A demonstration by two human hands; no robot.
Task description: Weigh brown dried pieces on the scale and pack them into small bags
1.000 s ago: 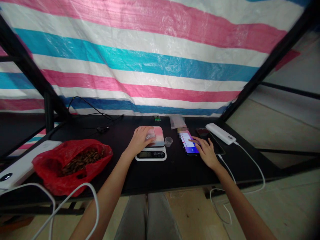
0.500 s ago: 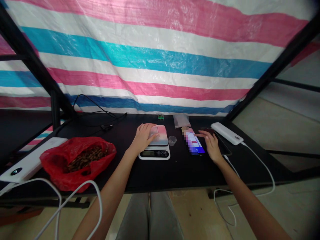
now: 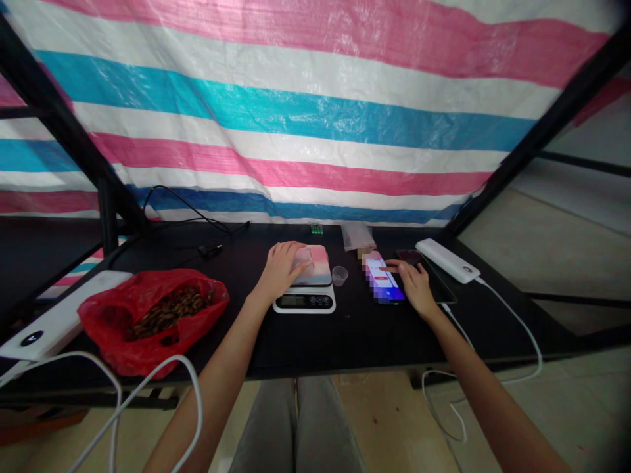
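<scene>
A white digital scale (image 3: pixel 304 302) stands on the black table, with a pink and pale blue plate (image 3: pixel 320 266) on top. My left hand (image 3: pixel 283 268) rests on the plate's left side, fingers apart, gripping nothing. Just right of the scale is a small clear cup (image 3: pixel 340 275). Farther right lies a phone (image 3: pixel 387 282) with its screen lit. My right hand (image 3: pixel 415 282) is over the phone's right edge, its index finger stretched out onto the screen and the other fingers loosely bent, holding nothing.
A red plastic bag (image 3: pixel 108 328) of brown pieces sits at the left beside a white power bank (image 3: pixel 54 315). Another white power bank (image 3: pixel 446 261), with a cable, and a dark tablet (image 3: pixel 441 289) lie right. Batteries (image 3: pixel 317 229) and a pouch (image 3: pixel 358 236) are behind.
My right index finger has moved slightly down and left on the phone screen. My left hand remains on the plate.
</scene>
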